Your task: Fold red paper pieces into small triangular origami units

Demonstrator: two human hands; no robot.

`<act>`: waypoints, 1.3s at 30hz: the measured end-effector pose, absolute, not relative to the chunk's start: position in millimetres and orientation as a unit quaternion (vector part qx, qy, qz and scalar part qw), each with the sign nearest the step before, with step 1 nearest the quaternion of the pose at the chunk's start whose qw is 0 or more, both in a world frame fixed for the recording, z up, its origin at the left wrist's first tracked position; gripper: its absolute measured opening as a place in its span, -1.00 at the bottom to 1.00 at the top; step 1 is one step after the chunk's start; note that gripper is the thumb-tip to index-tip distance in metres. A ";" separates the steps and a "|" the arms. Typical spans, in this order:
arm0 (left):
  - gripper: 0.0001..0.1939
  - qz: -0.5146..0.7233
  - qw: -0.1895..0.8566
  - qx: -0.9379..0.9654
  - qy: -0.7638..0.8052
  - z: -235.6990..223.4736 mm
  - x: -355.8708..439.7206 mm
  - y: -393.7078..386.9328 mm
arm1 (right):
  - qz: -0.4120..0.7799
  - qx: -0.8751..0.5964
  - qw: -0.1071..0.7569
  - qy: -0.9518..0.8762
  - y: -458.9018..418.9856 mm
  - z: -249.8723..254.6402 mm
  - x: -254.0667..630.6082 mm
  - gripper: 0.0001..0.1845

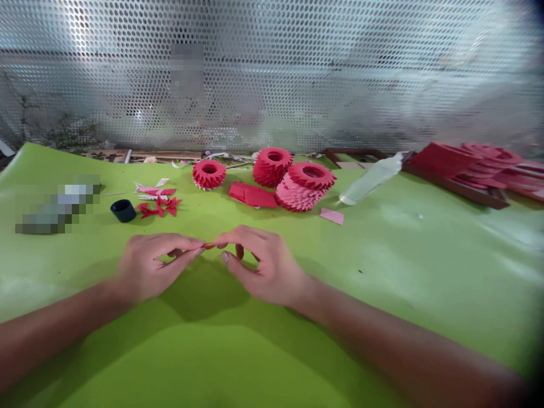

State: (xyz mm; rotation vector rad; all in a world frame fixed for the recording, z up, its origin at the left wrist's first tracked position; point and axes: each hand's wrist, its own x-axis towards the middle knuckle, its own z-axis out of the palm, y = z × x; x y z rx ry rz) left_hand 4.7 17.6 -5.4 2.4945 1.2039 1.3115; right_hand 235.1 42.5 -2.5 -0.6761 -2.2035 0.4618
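Left hand (155, 266): raised just above the green vinyl table cover (382, 272), fingers bent, thumb and forefinger pinching one end of a small folded red paper piece (208, 246); right hand (263, 266): opposite, forefinger tip on the other end, thumb just below, remaining fingers curled loosely, no fist; paper piece: held between both hands at the fingertips, largely hidden, folds unreadable.

Ahead on the cover: ring of folded red paper units (209, 173), standing apart; second ring (272, 166), touching a third, red-and-pink ring (305, 186); flat red paper pile (253, 195) just beside them; pink paper slip (332, 216) nearby; black bottle cap (123, 211) on the left, near loose red and pink folded pieces (158, 199); clear plastic bottle (372, 178), lying on its side at right; dark wooden tray (463, 190) beyond it, bearing stacked red paper (442, 160); blurred object (55, 207) at far left, unidentifiable; perforated metal sheet (272, 73) behind the table.
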 end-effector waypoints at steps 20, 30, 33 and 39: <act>-0.76 0.359 -0.094 0.858 0.356 -5.6 2.8 22.4 | 0.082 -0.312 0.312 -0.893 37.7 -3.3 232.0 -0.71; -0.84 0.418 0.050 0.799 0.430 -0.1 0.8 19.2 | 0.176 -0.389 0.341 -0.837 49.5 7.3 241.8 -0.74; -0.82 0.415 0.144 0.779 0.447 0.0 5.9 16.7 | 0.280 -0.375 0.317 -0.825 44.1 2.8 232.7 -0.72; -0.85 0.410 0.208 0.761 0.457 -1.0 10.1 15.0 | 0.313 -0.358 0.392 -0.787 39.3 0.3 227.1 -0.89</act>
